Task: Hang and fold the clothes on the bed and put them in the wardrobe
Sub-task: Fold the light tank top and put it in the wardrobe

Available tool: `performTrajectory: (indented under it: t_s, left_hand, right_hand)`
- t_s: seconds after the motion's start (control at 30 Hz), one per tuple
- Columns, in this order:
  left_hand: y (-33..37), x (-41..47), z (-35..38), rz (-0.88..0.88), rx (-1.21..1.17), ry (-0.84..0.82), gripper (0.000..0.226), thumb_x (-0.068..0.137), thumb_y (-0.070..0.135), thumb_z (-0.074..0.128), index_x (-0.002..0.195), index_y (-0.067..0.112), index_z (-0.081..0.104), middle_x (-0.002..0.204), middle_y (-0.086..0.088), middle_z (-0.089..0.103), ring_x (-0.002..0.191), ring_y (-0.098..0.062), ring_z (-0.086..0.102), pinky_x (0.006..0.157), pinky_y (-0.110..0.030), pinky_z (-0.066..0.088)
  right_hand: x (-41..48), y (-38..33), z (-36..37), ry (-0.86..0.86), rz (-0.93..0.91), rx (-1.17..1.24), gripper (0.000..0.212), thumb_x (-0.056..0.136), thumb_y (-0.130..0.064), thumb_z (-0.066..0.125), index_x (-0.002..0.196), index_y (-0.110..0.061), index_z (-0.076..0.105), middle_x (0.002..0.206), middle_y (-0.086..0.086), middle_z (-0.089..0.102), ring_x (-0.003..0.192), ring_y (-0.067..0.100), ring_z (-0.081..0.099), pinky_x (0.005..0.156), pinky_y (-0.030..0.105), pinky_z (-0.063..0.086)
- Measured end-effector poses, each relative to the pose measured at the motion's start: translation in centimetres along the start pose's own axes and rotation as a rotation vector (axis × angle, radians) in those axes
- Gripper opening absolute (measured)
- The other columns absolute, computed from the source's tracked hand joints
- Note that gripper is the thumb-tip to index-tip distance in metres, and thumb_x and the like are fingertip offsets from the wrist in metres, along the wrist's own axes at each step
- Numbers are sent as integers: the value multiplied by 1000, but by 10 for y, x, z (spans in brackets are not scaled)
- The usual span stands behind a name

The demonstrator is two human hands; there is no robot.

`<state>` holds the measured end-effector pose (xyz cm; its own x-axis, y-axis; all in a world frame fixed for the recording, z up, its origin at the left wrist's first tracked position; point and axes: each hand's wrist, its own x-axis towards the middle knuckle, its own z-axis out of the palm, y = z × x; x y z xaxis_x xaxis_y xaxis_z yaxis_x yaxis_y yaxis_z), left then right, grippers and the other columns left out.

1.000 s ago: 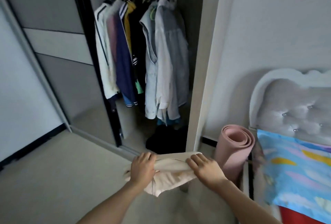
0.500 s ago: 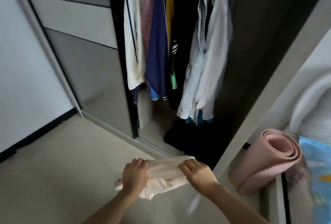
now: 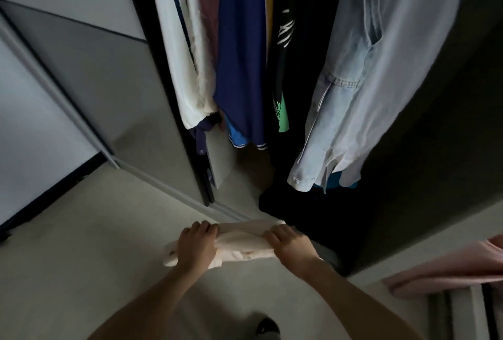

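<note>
A folded cream garment (image 3: 242, 244) is held flat in front of me, just before the open wardrobe (image 3: 424, 149). My left hand (image 3: 197, 244) grips its left end, fingers curled over the top edge. My right hand (image 3: 292, 244) grips its right end the same way. Inside the wardrobe hang several clothes: a white jacket (image 3: 177, 54), a navy top (image 3: 242, 54), a black top with a green print (image 3: 283, 67) and a pale denim shirt (image 3: 353, 94). A dark pile (image 3: 313, 211) lies on the wardrobe floor right beyond the garment.
The grey sliding door (image 3: 109, 89) stands at the left with its black edge (image 3: 174, 94). A rolled pink mat (image 3: 449, 271) leans at the lower right. Pale floor (image 3: 81, 271) spreads below my arms, and a dark shoe tip (image 3: 268, 326) shows at the bottom.
I have stepped closer to the wardrobe and look further down; the hanging clothes fill the upper view. The bed has left the frame. Both hands keep the same grip on the cream garment.
</note>
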<state>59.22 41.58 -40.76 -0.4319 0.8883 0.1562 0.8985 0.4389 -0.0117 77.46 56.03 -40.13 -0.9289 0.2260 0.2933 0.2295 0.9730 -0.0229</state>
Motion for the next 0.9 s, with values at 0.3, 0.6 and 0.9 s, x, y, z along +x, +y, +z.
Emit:
performTrajectory:
  t_s: [0.3, 0.6, 0.9]
  left_hand:
    - [-48, 74, 122, 97, 6, 11, 50, 16, 2, 83, 64, 8, 69, 55, -7, 60, 47, -26, 58, 44, -25, 46]
    - [-68, 144, 361, 224, 60, 33, 25, 43, 26, 66, 61, 9, 69, 58, -6, 60, 51, -26, 61, 52, -31, 50]
    - [-42, 180, 495, 277, 2, 59, 15, 47, 20, 52, 54, 13, 62, 53, -5, 54, 48, -27, 58, 40, -28, 45]
  right_hand:
    - [50, 36, 130, -24, 51, 19, 29, 59, -11, 57, 82, -17, 75, 77, 0, 69, 70, 16, 69, 43, 18, 48]
    - [52, 87, 356, -38, 169, -21, 36, 60, -17, 45, 79, -20, 75, 80, -4, 70, 70, 12, 68, 43, 15, 45]
    - [20, 130, 484, -30, 299, -113, 34, 67, -23, 42, 79, -20, 73, 81, -6, 69, 70, 11, 67, 47, 16, 47]
